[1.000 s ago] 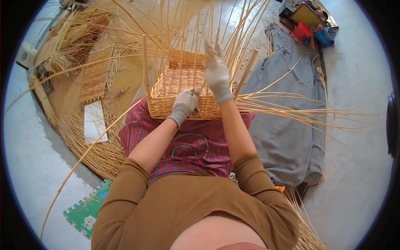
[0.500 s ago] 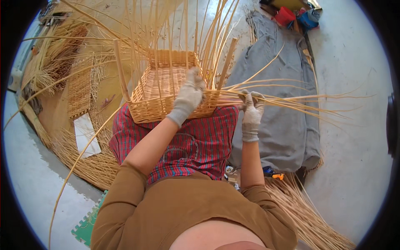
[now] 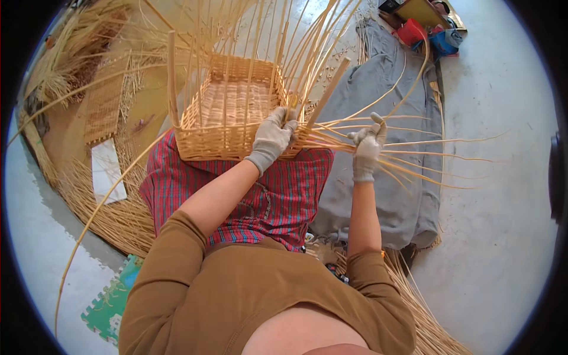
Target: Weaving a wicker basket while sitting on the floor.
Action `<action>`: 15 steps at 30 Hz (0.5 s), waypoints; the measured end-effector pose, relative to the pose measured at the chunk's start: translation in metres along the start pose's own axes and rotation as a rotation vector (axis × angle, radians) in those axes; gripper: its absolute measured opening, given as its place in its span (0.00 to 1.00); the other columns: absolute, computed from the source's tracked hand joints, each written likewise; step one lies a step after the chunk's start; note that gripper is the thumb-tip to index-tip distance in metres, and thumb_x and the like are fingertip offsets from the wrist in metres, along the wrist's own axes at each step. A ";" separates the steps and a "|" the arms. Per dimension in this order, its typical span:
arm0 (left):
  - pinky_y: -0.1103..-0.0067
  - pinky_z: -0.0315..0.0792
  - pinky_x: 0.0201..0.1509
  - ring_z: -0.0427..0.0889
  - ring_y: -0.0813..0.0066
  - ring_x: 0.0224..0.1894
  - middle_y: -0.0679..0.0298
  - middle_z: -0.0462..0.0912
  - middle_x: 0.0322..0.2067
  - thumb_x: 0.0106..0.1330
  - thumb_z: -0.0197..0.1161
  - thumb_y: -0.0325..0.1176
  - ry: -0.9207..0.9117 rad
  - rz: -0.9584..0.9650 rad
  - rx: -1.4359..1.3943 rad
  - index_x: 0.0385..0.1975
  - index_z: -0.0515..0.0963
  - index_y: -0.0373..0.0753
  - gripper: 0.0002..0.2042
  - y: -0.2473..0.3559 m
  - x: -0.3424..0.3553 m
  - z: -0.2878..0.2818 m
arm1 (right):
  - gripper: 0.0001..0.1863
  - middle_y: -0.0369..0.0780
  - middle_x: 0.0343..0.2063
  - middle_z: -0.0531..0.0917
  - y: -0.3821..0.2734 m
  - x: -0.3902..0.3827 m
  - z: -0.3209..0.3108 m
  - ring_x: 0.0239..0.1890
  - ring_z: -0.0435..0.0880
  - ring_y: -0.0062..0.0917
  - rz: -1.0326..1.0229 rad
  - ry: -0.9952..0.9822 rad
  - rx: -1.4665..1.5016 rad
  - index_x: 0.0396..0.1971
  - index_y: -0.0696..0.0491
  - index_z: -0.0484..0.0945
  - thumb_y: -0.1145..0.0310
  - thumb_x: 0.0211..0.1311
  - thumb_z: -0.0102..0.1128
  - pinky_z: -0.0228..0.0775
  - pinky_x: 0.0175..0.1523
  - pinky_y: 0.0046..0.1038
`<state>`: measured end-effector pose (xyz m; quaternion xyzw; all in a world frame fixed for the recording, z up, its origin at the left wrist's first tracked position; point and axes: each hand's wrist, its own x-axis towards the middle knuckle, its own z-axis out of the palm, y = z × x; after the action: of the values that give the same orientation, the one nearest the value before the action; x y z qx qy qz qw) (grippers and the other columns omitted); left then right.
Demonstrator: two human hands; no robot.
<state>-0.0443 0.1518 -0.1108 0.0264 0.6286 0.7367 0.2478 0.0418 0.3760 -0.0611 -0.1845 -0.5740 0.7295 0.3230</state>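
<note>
A rectangular wicker basket (image 3: pixel 222 143), with thin upright stakes (image 3: pixel 248 65) and thicker corner posts (image 3: pixel 172 77), rests on a red plaid cloth (image 3: pixel 236 195) over my lap. My left hand (image 3: pixel 273 136), in a pale glove, is closed on the basket's near rim by the right corner, its fingertips among the stakes. Several loose willow rods (image 3: pixel 444 141) fan out rightward from that corner. Above them, my gloved right hand (image 3: pixel 368 148) has its thumb and fingers pinched together on a willow rod (image 3: pixel 418 81) that bends up and away.
Grey cloth (image 3: pixel 390 195) covers a long low bundle at the right. Red (image 3: pixel 409 32) and blue (image 3: pixel 445 42) containers stand at its far end. On the left lie heaps of rods (image 3: pixel 112 219), a woven panel (image 3: pixel 106 109), a white sheet (image 3: pixel 106 171) and a green foam mat (image 3: pixel 115 296).
My right hand has lifted off the bunch of rods, which now spread apart, and one rod bends up from it. My left hand has lowered from among the stakes to the rim.
</note>
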 end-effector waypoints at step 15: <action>0.72 0.82 0.54 0.81 0.71 0.52 0.57 0.80 0.52 0.70 0.58 0.24 -0.098 0.170 -0.429 0.54 0.76 0.35 0.14 0.013 -0.047 -0.060 | 0.19 0.34 0.32 0.80 -0.007 -0.015 0.073 0.34 0.77 0.21 0.062 -0.396 -0.690 0.46 0.53 0.74 0.69 0.57 0.70 0.72 0.41 0.26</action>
<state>-0.0287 0.0770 -0.0979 0.0619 0.4401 0.8696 0.2152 0.0074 0.3141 -0.0362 -0.1551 -0.8307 0.5247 0.1029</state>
